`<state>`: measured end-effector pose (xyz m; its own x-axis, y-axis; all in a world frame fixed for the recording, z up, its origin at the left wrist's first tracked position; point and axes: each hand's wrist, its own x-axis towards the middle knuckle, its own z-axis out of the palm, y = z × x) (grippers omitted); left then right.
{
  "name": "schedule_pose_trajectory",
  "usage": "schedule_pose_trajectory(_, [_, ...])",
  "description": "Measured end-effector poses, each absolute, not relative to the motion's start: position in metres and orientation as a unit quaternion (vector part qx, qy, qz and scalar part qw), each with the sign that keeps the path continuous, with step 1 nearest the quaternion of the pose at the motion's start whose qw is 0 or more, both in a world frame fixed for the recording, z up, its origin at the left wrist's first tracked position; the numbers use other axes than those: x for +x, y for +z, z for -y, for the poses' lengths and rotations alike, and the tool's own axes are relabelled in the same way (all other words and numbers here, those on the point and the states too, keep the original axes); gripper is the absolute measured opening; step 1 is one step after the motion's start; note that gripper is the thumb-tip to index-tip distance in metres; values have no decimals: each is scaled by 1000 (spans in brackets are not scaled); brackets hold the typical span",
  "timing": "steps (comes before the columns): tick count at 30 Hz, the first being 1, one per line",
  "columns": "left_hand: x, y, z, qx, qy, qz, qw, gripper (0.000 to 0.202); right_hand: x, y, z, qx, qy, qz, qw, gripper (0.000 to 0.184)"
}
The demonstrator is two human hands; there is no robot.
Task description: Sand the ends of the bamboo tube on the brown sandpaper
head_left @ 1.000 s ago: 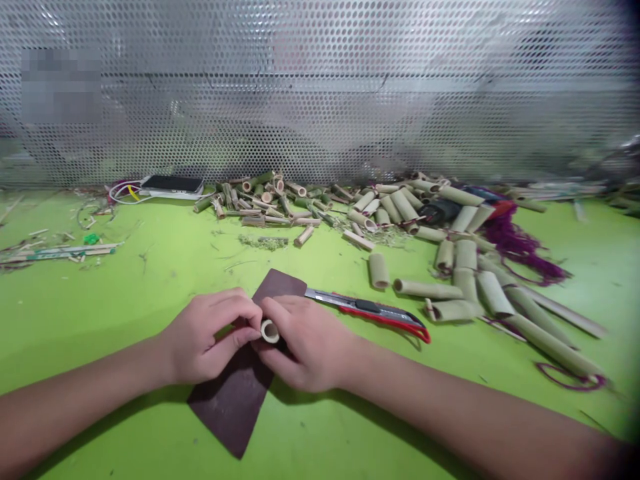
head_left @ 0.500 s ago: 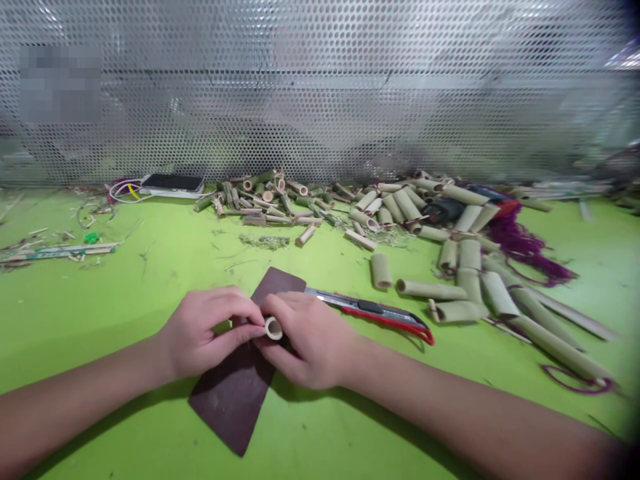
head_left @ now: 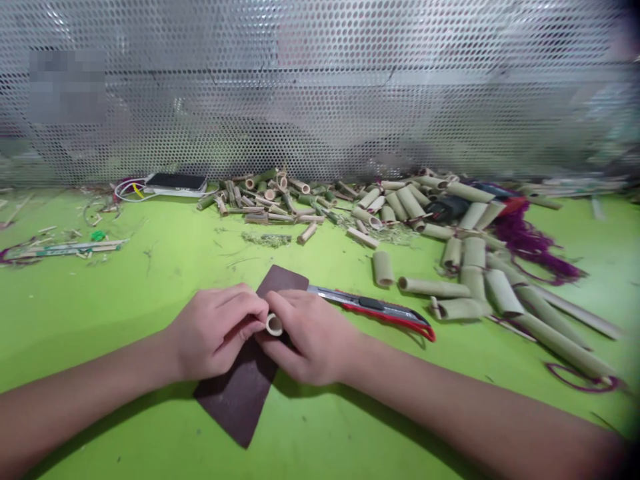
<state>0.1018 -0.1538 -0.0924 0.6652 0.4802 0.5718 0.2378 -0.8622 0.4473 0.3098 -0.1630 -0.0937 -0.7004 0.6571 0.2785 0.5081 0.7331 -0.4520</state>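
Between my two hands is a short bamboo tube [head_left: 274, 325], its round open end facing me and most of its length hidden by fingers. My right hand [head_left: 313, 337] wraps round it from the right. From the left, my left hand [head_left: 217, 330] is closed, thumb and fingertips pinched at the tube's rim. Beneath both hands a dark brown sheet of sandpaper [head_left: 240, 407] lies slantwise on the green table [head_left: 140, 287]. A red and black utility knife [head_left: 373, 305] lies just beyond my right hand, blade towards the sandpaper.
Cut bamboo pieces [head_left: 435, 288] spread over the right side, with a heap of smaller bamboo bits [head_left: 270, 197] at the back. Purple thread [head_left: 537, 247] lies at the right. A phone [head_left: 176, 183] with a white cable rests at the back left, before a perforated metal screen [head_left: 310, 100].
My left fingers have closed in more tightly at the tube's rim, narrowing the gap between thumb and forefinger. The whole view has shifted slightly; the right hand keeps its hold.
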Motion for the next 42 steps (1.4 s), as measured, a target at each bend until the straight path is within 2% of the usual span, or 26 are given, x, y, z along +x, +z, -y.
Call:
schedule_pose_trajectory(16, [101, -90, 157, 877, 340, -248, 232, 10, 309, -94, 164, -314, 212, 886, 268, 11])
schedule_pose_trajectory(23, [96, -86, 147, 852, 379, -298, 207, 16, 319, -89, 161, -345, 250, 856, 294, 18])
schedule_pose_trajectory(30, [88, -90, 128, 817, 413, -362, 177, 19, 320, -92, 157, -321, 219, 866, 315, 19])
schedule_pose_trajectory(37, [93, -91, 137, 863, 427, -226, 151, 6, 317, -95, 156, -345, 138, 899, 233, 10])
schedule_pose_trajectory(42, [99, -90, 146, 873, 410, -211, 157, 6, 314, -92, 158, -366, 97, 904, 198, 10])
